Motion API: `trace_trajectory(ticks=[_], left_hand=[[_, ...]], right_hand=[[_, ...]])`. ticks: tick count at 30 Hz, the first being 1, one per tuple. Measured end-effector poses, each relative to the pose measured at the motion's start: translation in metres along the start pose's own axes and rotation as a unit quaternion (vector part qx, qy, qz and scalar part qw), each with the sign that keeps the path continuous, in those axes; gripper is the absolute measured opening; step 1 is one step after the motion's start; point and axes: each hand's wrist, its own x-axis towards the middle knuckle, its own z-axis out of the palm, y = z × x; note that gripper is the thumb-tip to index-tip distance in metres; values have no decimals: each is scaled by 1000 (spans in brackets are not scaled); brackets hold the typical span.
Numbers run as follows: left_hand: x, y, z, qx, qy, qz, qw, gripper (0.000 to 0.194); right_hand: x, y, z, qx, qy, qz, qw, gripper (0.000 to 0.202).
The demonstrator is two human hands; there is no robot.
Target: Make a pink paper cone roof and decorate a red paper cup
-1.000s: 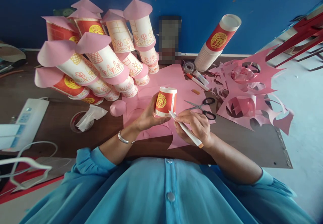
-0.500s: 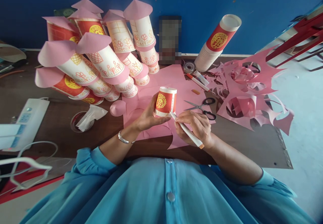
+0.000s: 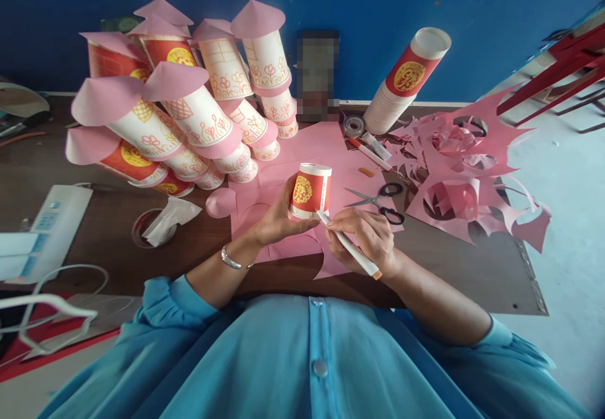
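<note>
My left hand point(image 3: 278, 214) is closed around a red and white paper cup point(image 3: 307, 189) with a yellow round emblem, its fingers at the side and base. In my right hand point(image 3: 363, 236) is a white marker point(image 3: 354, 252) with an orange end. Its tip meets the white band low on the cup. Under both hands lies pink paper point(image 3: 265, 179) with curved outlines on it. Just right of the cup rest scissors point(image 3: 375, 203) with black handles, and an orange marker cap point(image 3: 366, 171) lies above them.
Several cup towers with pink cone roofs point(image 3: 177, 82) fill the back left. A leaning stack of paper cups point(image 3: 409, 75) stands at the back right, beside pink paper scraps point(image 3: 472, 167). Tape point(image 3: 151, 227), a power strip point(image 3: 57, 230) and a red-tipped marker point(image 3: 371, 154) also lie there.
The marker tip and my right hand have shifted very slightly left along the cup's lower edge. My left hand still holds the cup in the same place.
</note>
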Motion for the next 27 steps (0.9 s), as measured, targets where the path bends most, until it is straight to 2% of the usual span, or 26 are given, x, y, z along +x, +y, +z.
trace_trajectory(ticks=[10,14,21,27], left_hand=[[0,-2,2,4,-8,4,1000,71],[-1,1,3,3,-15,-17,1000,73],[-1,-3,2,-29,-26,-13,999,74],[-1,-3,2,-27,-15,-12,999,72]], right_hand=[[-2,0,2,13,-11,-5,1000,23],[-4,0,2,18,-20,4,1000,25],[-2,1,2,1,-2,8,1000,19],[0,0,0,-11,2,13,1000,23]])
